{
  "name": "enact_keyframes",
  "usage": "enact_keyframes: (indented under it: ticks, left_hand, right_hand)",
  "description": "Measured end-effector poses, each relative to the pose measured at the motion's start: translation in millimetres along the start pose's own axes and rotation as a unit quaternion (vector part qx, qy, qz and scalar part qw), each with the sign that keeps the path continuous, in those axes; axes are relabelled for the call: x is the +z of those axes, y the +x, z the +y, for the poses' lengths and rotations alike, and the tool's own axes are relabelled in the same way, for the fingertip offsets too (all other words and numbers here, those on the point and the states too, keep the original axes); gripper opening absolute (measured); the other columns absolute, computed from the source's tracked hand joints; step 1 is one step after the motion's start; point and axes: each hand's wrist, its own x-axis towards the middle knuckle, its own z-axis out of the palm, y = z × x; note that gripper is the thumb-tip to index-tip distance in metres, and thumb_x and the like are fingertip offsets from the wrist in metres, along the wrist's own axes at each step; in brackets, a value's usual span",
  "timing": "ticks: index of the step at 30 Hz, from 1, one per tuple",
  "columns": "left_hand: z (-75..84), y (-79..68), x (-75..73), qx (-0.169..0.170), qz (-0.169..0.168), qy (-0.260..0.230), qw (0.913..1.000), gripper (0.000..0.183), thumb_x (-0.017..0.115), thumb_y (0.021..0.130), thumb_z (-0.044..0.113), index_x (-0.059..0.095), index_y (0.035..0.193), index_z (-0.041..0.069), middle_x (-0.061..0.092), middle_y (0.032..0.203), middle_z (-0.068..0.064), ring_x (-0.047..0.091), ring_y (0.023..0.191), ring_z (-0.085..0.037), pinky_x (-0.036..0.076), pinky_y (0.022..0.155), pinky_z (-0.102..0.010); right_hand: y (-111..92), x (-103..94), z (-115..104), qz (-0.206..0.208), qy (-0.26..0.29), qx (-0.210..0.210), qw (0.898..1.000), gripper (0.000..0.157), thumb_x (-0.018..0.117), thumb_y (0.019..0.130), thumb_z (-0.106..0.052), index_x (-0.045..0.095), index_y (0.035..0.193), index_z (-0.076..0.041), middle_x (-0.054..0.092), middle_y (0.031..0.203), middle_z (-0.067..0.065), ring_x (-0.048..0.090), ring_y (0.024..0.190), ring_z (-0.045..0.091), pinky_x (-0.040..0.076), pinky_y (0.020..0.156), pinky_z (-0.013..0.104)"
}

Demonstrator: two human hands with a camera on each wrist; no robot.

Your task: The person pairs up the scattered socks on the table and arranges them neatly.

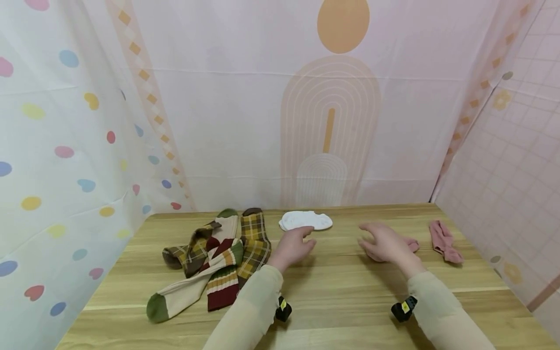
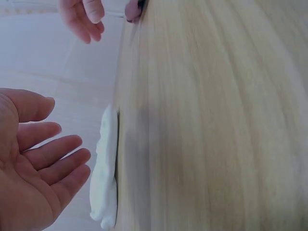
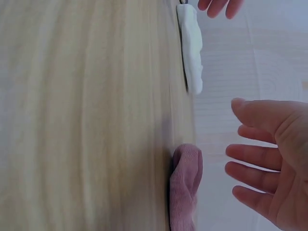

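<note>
My left hand (image 1: pixel 292 247) hovers over the table just in front of a pair of white low-cut socks (image 1: pixel 306 220), its fingers loosely bent and nothing between them. Those white socks (image 2: pixel 104 173) lie flat near the table's back edge. On the other side, my right hand (image 1: pixel 386 244) is held above the table, thumb and fingers apart and holding nothing. Partly behind it lies a pink sock (image 1: pixel 412 244), whose ribbed knit (image 3: pixel 185 192) shows in the right wrist view. A second pink sock (image 1: pixel 445 242) rests farther right.
To the left lies a loose heap: brown-and-yellow plaid socks (image 1: pixel 253 238), a cream sock with a green toe (image 1: pixel 181 296), and a striped sock with a dark red cuff (image 1: pixel 222 291). Patterned cloth (image 1: pixel 236 121) hangs behind the wooden table (image 1: pixel 341 311) and along both sides.
</note>
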Motion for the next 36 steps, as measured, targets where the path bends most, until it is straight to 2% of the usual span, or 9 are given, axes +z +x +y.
enact_keyframes:
  ticks: [7, 19, 22, 26, 31, 36]
  left_hand:
    - [6.4, -4.4, 4.5, 0.006, 0.001, -0.033, 0.9994, 0.039, 0.064, 0.095, 0.012, 0.061, 0.129, -0.005, 0.065, 0.124, -0.020, 0.062, 0.114, -0.036, 0.049, 0.097, -0.046]
    - [14.0, -8.0, 17.7, 0.000, -0.008, -0.066, 0.9978, 0.037, 0.065, 0.094, 0.009, 0.062, 0.127, -0.007, 0.065, 0.124, -0.020, 0.064, 0.109, -0.034, 0.050, 0.095, -0.044]
    - [15.4, -8.3, 20.4, 0.003, -0.010, -0.067, 0.9977, 0.036, 0.065, 0.094, 0.010, 0.062, 0.126, -0.006, 0.065, 0.123, -0.019, 0.064, 0.107, -0.033, 0.051, 0.094, -0.041]
    - [16.8, -9.7, 24.0, 0.008, -0.010, -0.075, 0.9971, 0.035, 0.065, 0.094, 0.009, 0.063, 0.125, -0.007, 0.066, 0.122, -0.019, 0.065, 0.105, -0.032, 0.052, 0.092, -0.040]
    - [16.8, -12.0, 28.0, 0.004, -0.010, -0.090, 0.9959, 0.035, 0.065, 0.094, 0.009, 0.063, 0.125, -0.007, 0.066, 0.121, -0.020, 0.066, 0.105, -0.031, 0.052, 0.092, -0.041]
    - [18.7, -12.9, 28.5, 0.001, -0.010, -0.097, 0.9953, 0.034, 0.065, 0.095, 0.010, 0.063, 0.125, -0.007, 0.066, 0.121, -0.020, 0.065, 0.106, -0.031, 0.052, 0.092, -0.041]
  right_hand:
    - [-13, -3.5, -1, -0.010, -0.030, 0.016, 0.999, 0.040, 0.075, 0.088, -0.017, 0.064, 0.120, 0.004, 0.065, 0.117, 0.022, 0.063, 0.102, 0.038, 0.050, 0.089, 0.054]
    - [-24, -1.6, 2, 0.029, -0.064, 0.019, 0.997, 0.022, 0.077, 0.085, -0.020, 0.067, 0.096, -0.004, 0.065, 0.090, 0.009, 0.062, 0.081, 0.027, 0.053, 0.072, 0.048]
    - [-25, 0.4, 3, 0.026, -0.062, 0.021, 0.997, 0.017, 0.078, 0.084, -0.019, 0.065, 0.088, -0.008, 0.061, 0.082, 0.003, 0.059, 0.074, 0.021, 0.051, 0.066, 0.043]
    - [-27, 4.0, 5, 0.006, -0.052, 0.020, 0.998, 0.019, 0.079, 0.083, -0.017, 0.061, 0.081, -0.012, 0.055, 0.075, -0.002, 0.050, 0.068, 0.013, 0.044, 0.061, 0.035]
    - [-29, 5.5, 4, -0.030, -0.043, 0.018, 0.998, 0.031, 0.084, 0.079, -0.015, 0.052, 0.078, -0.013, 0.044, 0.072, -0.003, 0.040, 0.065, 0.012, 0.034, 0.059, 0.030]
    - [-28, 6.1, 3, -0.042, -0.045, 0.010, 0.998, 0.037, 0.085, 0.077, -0.014, 0.048, 0.076, -0.013, 0.039, 0.072, -0.002, 0.037, 0.066, 0.012, 0.031, 0.059, 0.028]
